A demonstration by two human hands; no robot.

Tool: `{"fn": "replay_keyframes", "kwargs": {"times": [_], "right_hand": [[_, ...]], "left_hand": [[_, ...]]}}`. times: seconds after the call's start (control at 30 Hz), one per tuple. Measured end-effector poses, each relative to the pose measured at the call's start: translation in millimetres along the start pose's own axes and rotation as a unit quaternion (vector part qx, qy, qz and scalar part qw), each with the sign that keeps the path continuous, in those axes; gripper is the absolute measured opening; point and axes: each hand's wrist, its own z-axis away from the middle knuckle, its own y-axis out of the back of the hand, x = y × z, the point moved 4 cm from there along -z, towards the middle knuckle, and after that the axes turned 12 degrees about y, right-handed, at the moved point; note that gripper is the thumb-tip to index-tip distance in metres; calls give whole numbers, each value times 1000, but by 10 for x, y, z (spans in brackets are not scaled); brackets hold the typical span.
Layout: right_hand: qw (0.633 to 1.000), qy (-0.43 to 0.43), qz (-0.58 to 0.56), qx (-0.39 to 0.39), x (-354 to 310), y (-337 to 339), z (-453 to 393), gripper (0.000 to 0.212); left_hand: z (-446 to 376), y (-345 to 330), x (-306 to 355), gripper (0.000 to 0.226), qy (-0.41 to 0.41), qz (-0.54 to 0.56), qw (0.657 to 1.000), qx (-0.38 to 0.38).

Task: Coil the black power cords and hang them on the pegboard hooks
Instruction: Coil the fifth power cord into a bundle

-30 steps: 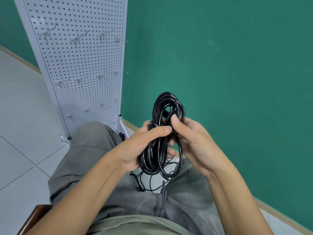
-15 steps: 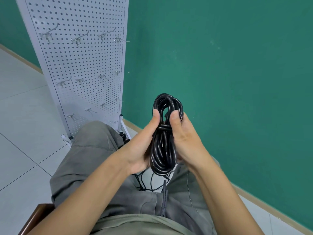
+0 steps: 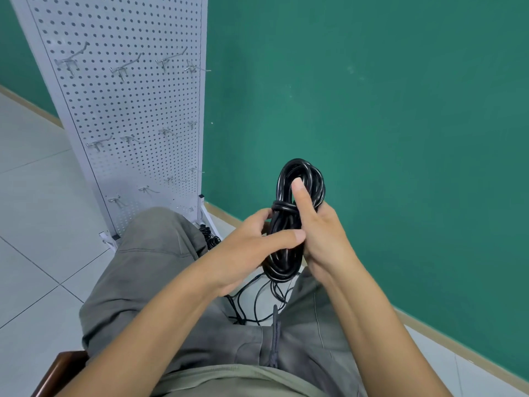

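Coiled black power cord (image 3: 289,224), glossy elongated bundle upright, wrapped at its waist, left hand (image 3: 252,247) and right hand (image 3: 323,233) both gripping it, white perforated pegboard (image 3: 128,110) far left

A coiled cord (image 3: 289,224) is held upright between the two hands, above the lap: the left hand (image 3: 246,253) is placed on its left side, the right hand (image 3: 323,233) on its right. Loose cords (image 3: 257,305) are spread on the floor (image 3: 37,224) below, between the knees. The pegboard (image 3: 128,110) is stood to the left and beyond, with hooks (image 3: 123,70) set on it in rows. The wall (image 3: 372,110) is found behind and to the right.
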Motion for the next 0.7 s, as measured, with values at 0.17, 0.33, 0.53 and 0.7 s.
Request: {"fn": "replay_keyframes", "kwargs": {"times": [0.17, 0.33, 0.53, 0.7], "right_hand": [[995, -27, -98, -26, -64, 148, -60, 35], [993, -55, -88, -48, -94, 170, -55, 23], [993, -82, -75, 40, 77, -10, -13, 42], [987, -114, -104, 44, 114, -185, 51, 37]], "left_hand": [[75, 47, 117, 28, -52, -62, 997, 2], [95, 94, 193, 25, -74, -149, 983, 82], [81, 224, 170, 31, -111, -329, 891, 291], [209, -40, 165, 45, -250, -427, 754, 432]]}}
